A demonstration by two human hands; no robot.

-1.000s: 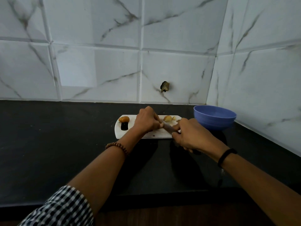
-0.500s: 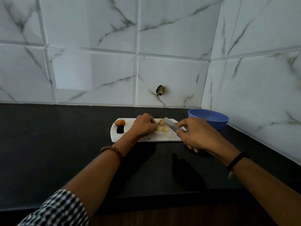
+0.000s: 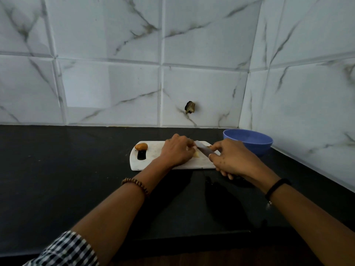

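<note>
Well, little stands around the work. A white board [image 3: 153, 163] lies on the black counter [image 3: 76, 169], close to the tiled wall [image 3: 115, 83]. A blue bowl [image 3: 257, 148] sits just beside the board's right end, in the corner beyond my right hand [image 3: 230, 160]. At the board's left end an orange lump [image 3: 141, 146] rests just beyond the dark handle slot [image 3: 141, 154], well apart from both hands. A dark chipped hole [image 3: 190, 107] marks the wall above the board. My own left hand [image 3: 177, 150] covers the middle of the board and blocks the view of the cut.

Much is hidden. The knife [image 3: 202, 149] shows only its blade. Its handle is buried in my right fist, which also covers the board's near right corner. My left fingertips are tucked behind the back of that hand, so just how they meet the food is hard to make out. My checked sleeve [image 3: 67, 250] is cut off at the bottom edge.

I grip the knife in my right hand, fingers wrapped round the handle, with thumb and forefinger close against the base of the blade. The blade slants up and to the left across the board. The curled fingers of my left hand hold the pale piece [image 3: 196, 154] down on the board. It peeks out just below them, touching the blade's left side near the tip, between my two hands.
</note>
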